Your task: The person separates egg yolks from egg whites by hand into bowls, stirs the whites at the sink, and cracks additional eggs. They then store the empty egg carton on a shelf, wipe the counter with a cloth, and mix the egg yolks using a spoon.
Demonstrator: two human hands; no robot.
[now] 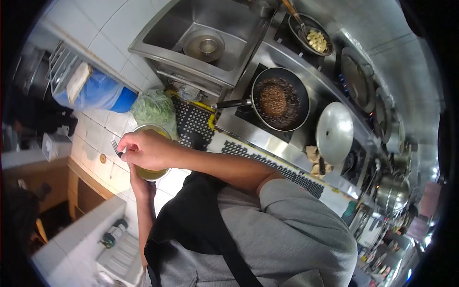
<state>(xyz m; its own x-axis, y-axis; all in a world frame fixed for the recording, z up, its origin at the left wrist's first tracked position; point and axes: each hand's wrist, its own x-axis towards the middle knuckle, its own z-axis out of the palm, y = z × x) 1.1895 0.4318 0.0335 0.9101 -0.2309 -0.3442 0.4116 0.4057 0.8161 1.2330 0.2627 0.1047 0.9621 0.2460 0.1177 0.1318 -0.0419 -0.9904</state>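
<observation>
In the head view my right hand (149, 149) reaches across from the right, its fingers pinched round a fork (115, 146). The fork's tines stick out past the fingers at the left. Beneath this hand is a round metal bowl (162, 130) with something yellowish inside, partly hidden by my right hand and forearm. My left hand (142, 187) comes up from below and grips the bowl at its near side; some of its fingers are out of sight. Just beyond the bowl sits a clear bag of green leafy vegetables (154, 111).
On the stove stand a black frying pan (286, 81) with dark bubbling liquid, a pan with pale chunks (317, 42) and a spatula, and a silver lid (334, 131). A steel sink (158, 45) holds bowls. A blue bin (125, 99) stands left; black perforated mats (193, 119) cover part of the floor.
</observation>
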